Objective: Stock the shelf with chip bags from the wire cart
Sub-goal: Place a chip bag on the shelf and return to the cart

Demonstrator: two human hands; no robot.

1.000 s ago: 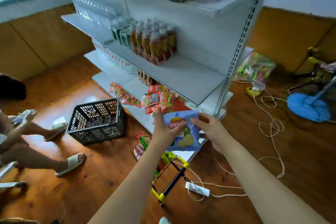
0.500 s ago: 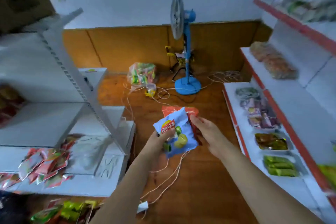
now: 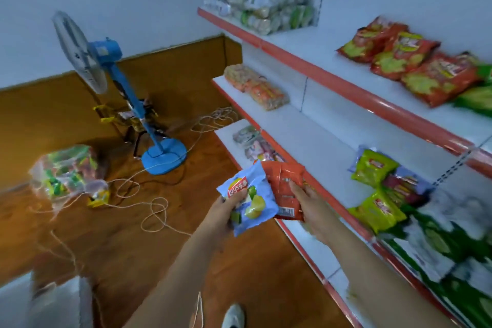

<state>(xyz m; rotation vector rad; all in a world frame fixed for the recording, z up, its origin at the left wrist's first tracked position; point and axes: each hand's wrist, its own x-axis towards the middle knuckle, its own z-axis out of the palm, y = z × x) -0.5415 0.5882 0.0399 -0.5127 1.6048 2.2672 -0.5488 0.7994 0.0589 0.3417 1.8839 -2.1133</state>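
Blue Lay's chip bag (image 3: 246, 201) pinched in my left hand (image 3: 222, 212); red chip bag (image 3: 286, 189) gripped in my right hand (image 3: 310, 204), just short of the middle shelf (image 3: 314, 128). Risk: overlapping bags slip loose.

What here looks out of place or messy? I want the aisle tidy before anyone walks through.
Loose string lies in tangled loops across the wooden floor, running toward the blue fan: a likely trip hazard. A clear sack of snack packs also sits on the floor, not shelved.
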